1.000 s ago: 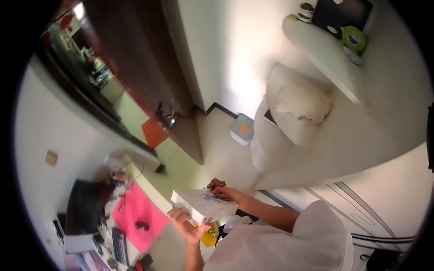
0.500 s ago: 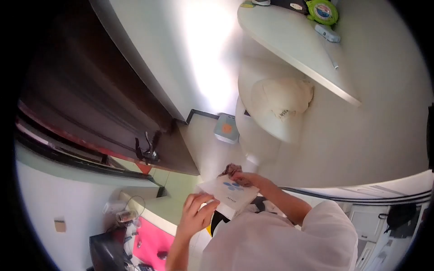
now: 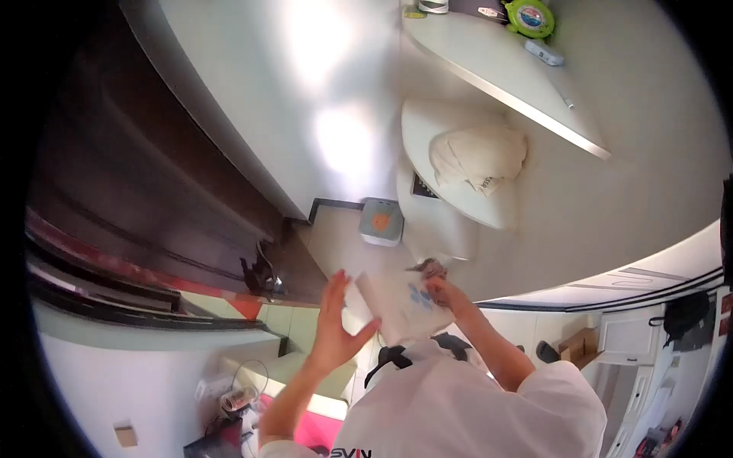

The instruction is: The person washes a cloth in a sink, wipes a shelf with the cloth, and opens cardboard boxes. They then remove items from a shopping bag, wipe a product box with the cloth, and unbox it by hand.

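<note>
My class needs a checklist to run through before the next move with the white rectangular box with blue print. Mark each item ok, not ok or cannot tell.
1. Right hand on the white rectangular box with blue print: ok, at its far right corner.
2. Left hand gripping the box: not ok, it is open with fingers spread, beside the box.
3. Crumpled pinkish-brown soft item secure: cannot tell; it sits at the right fingers, grip unclear.
4. Box fully closed: cannot tell, the image is blurred.
5. Grey box with orange mark on the floor away from both hands: ok.
6. Cream cloth bag resting on the white curved shelf: ok.
</note>
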Action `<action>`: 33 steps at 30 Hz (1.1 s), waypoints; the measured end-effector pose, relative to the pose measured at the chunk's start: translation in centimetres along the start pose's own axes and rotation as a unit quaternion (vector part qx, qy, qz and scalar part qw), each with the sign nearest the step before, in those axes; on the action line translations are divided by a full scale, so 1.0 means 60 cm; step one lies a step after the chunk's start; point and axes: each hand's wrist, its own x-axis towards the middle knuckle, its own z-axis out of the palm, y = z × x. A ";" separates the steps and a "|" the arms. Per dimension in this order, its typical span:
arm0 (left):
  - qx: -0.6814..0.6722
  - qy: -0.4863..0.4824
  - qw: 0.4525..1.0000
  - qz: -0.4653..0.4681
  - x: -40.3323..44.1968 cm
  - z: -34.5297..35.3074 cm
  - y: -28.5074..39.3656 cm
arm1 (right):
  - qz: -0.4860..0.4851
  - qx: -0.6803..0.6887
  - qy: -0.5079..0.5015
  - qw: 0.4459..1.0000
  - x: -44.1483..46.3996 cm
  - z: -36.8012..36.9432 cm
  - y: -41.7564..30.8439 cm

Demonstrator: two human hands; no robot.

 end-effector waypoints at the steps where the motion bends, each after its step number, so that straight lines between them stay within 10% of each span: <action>1: -0.001 -0.004 1.000 0.005 0.003 0.008 -0.011 | -0.004 0.004 0.003 1.000 0.000 0.009 -0.007; 3: -0.479 -0.103 0.847 -0.206 0.000 0.026 -0.026 | -0.111 0.011 0.037 0.993 0.003 0.021 -0.034; 4: -0.500 -0.054 0.826 -0.255 -0.005 0.043 -0.045 | -0.166 -0.001 0.055 0.985 -0.012 0.043 -0.050; 7: -0.405 -0.026 0.860 -0.309 0.027 0.035 -0.036 | -0.268 0.035 0.049 0.961 -0.056 0.089 -0.094; 24: -0.556 0.278 0.728 -0.289 -0.008 0.063 -0.005 | -0.049 0.212 -0.133 0.967 -0.074 0.008 -0.096; 28: -0.564 0.295 0.707 -0.307 -0.023 0.094 -0.037 | -0.005 0.000 -0.047 0.999 0.077 -0.096 -0.015; 31: -0.536 0.295 0.712 -0.345 -0.045 0.126 -0.071 | 0.021 0.145 -0.132 0.980 0.298 -0.277 0.084; 33: -0.532 0.306 0.679 -0.403 -0.068 0.150 -0.099 | -0.109 0.064 0.120 0.985 0.315 -0.259 0.038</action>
